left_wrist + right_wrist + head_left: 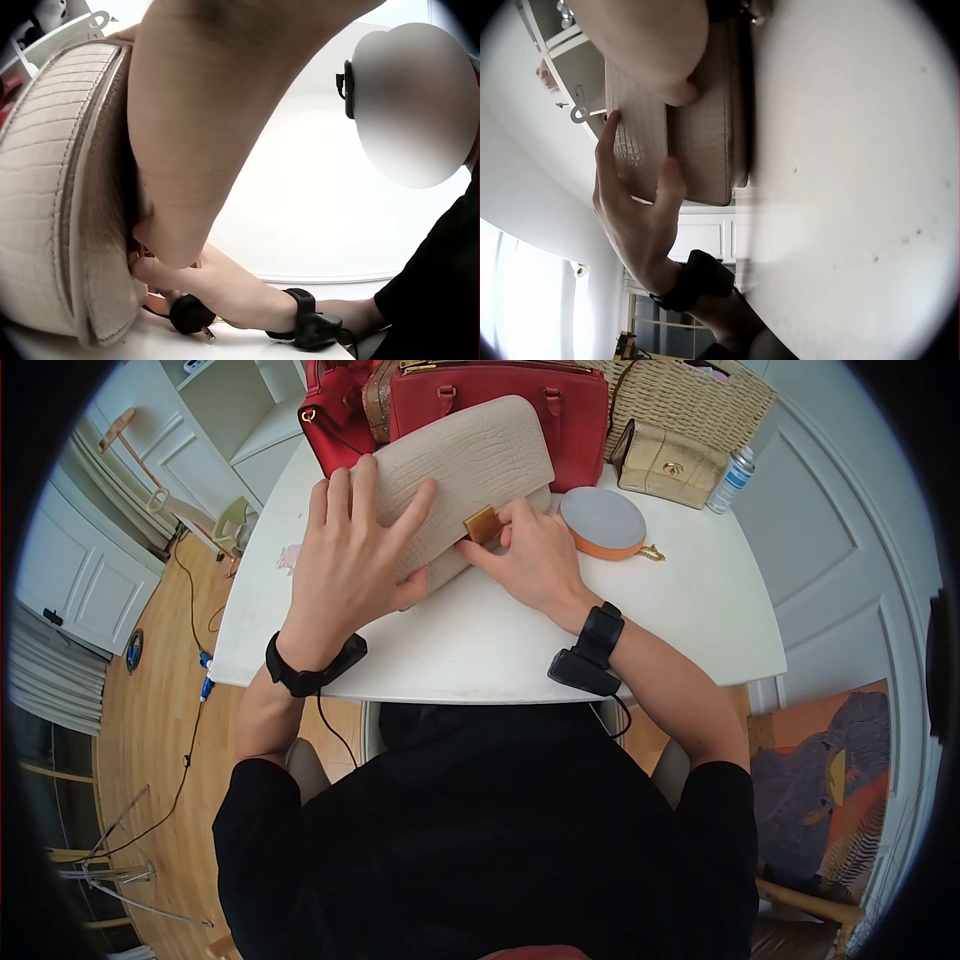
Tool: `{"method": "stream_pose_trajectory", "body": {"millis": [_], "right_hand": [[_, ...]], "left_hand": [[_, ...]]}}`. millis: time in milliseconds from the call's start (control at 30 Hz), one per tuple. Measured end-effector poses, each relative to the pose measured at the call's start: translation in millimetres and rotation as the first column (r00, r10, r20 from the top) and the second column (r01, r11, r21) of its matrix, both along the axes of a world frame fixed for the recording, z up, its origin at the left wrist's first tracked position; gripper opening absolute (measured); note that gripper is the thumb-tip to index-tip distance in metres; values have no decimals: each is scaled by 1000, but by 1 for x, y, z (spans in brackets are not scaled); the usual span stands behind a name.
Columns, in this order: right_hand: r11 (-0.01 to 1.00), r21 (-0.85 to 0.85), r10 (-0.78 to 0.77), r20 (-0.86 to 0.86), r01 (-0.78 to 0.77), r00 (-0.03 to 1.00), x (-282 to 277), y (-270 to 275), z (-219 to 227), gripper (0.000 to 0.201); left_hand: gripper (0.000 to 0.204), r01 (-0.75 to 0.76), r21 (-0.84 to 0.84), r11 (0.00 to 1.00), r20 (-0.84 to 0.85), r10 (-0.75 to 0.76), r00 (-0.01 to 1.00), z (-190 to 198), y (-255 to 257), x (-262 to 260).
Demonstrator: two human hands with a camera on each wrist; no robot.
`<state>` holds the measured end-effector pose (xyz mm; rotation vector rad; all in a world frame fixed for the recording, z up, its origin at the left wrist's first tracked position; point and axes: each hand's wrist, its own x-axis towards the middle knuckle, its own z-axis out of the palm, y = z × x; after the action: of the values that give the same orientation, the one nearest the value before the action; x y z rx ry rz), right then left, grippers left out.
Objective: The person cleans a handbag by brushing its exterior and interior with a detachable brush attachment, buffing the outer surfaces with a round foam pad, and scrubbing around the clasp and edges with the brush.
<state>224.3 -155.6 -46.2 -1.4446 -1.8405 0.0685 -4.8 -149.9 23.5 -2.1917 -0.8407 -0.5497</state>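
A cream crocodile-textured handbag (pixel 465 465) with a front flap leans back on the white table, tilted. My left hand (pixel 350 550) spreads its fingers over the left side of the flap, the thumb near the lower edge. At the gold clasp (pixel 481 524), my right hand (pixel 535 555) pinches with thumb and curled fingers. The left wrist view shows the bag's side (pixel 45 165) close up, with the right hand (pixel 240 289) by its front. Spread fingers of the left hand (pixel 634 217) lie against the bag (pixel 705 142) in the right wrist view.
Behind stand a red handbag (pixel 480 400), a woven straw bag (pixel 690 405) and a gold bag (pixel 670 465). A round orange case with a grey top (pixel 605 520) sits right of my right hand. A spray can (pixel 733 480) stands near the table's right edge.
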Motion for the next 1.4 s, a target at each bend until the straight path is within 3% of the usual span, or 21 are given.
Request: {"method": "stream_pose_trajectory", "body": {"millis": [133,233,433,500,533,600,633,700,800,1000,1100,1300,1367,1400], "right_hand": [[1000,10,8,10,-8,1000,1,-2,1,52],[999,-39,23,-37,-24,999,3,-2,1,53],[987,99,144,-158,-130,977,7,-1,-7,41],[986,73,165,-284,-151,944,7,-3,-2,33],[986,73,164,-285,-149,944,8,-5,3,33],[969,166,216,-213,-182,953,7,-12,13,28],[969,162,219,-213,-186,952,7,-13,10,28],[978,157,162,-148,-138,976,6,-11,6,25],[984,118,150,-117,-136,982,9,-9,8,24],[985,114,139,-64,-131,988,9,-11,10,22],[988,94,127,-53,-122,991,10,-11,9,21],[987,81,140,-44,-136,989,10,-11,11,23],[984,97,154,-10,-153,988,11,-12,12,24],[979,117,167,21,-168,986,11,-12,13,26]], "left_hand": [[86,1,14,1000,-4,-1,1000,1,0,-1],[88,-35,-97,995,18,37,999,4,1,-5],[73,85,-63,994,80,-80,994,4,13,-19],[56,202,-382,902,198,-134,971,0,15,-20],[56,203,-382,902,198,-135,971,-2,14,-17],[43,466,-685,560,513,-83,854,-7,10,-7],[43,464,-687,559,515,-77,854,-9,9,-3],[38,379,-573,727,308,-237,921,-10,11,3],[39,428,-467,774,323,-301,897,-7,13,-1],[48,182,-334,925,131,-146,981,-3,0,-13],[53,154,-357,921,155,-105,982,2,11,-26],[21,283,-440,852,409,-90,908,13,47,-65],[23,155,-568,808,350,67,934,18,55,-75],[26,117,-712,692,397,260,880,25,52,-73]]}}
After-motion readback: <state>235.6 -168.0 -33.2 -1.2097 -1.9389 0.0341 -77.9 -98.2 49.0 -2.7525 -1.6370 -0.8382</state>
